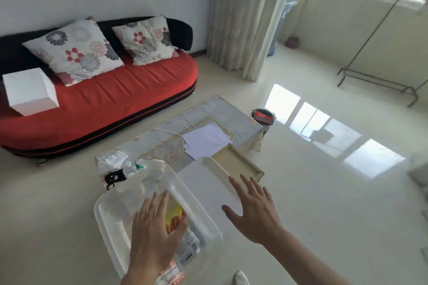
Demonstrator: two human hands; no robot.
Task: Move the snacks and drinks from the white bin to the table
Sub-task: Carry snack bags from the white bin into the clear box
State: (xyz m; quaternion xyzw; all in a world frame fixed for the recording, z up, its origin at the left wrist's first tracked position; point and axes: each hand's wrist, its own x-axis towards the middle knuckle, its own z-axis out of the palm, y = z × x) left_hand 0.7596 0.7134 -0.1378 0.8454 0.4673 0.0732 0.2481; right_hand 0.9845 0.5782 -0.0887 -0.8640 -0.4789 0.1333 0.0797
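Note:
A translucent white bin (pixel 108 220) lies at the near end of the low table (pixel 208 111). Inside it I see a yellow and orange snack packet (pixel 176 216), a clear drink bottle (pixel 190 244) and a red and white packet (pixel 173 274) at the near end. My left hand (pixel 155 238) hovers over the bin with fingers spread, partly covering the yellow packet and holding nothing. Spread open as well, my right hand (pixel 254 210) hangs over the white sheet (pixel 203 183) to the right of the bin.
On the table lie loose white papers (pixel 206 140), a wooden tray (pixel 236 164), small bottles (pixel 130 168), tissues (pixel 112 159) and a black item (pixel 113 178). A small bin (pixel 262 117) stands at the far end. A red sofa (pixel 104 99) with cushions and a white box (pixel 30 90) is at the left.

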